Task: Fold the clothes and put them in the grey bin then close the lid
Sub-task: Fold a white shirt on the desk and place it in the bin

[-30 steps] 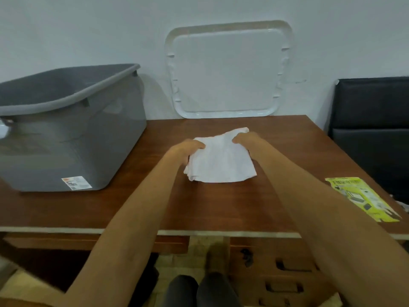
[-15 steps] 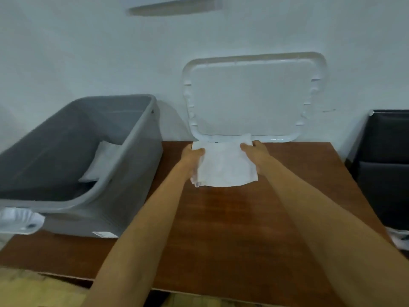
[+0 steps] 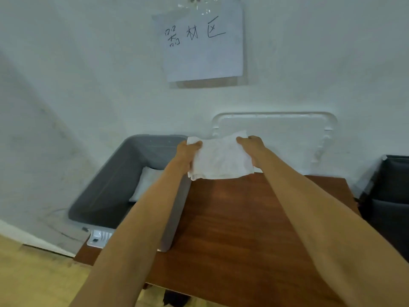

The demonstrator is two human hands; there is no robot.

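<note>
The grey bin stands open at the left end of the desk, with one folded white cloth lying inside. Just right of its rim, the left hand pinches one edge of a second folded cloth, its fingers curled around it. The right hand grips the opposite edge. The cloth is held above the desk's back edge. The white lid leans against the wall behind.

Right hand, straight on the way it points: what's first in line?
Most likely the white lid leaning on the wall: the right hand, gripping the folded cloth with the left hand, points toward its left part. The gap between them is hard to judge from this view.
</note>
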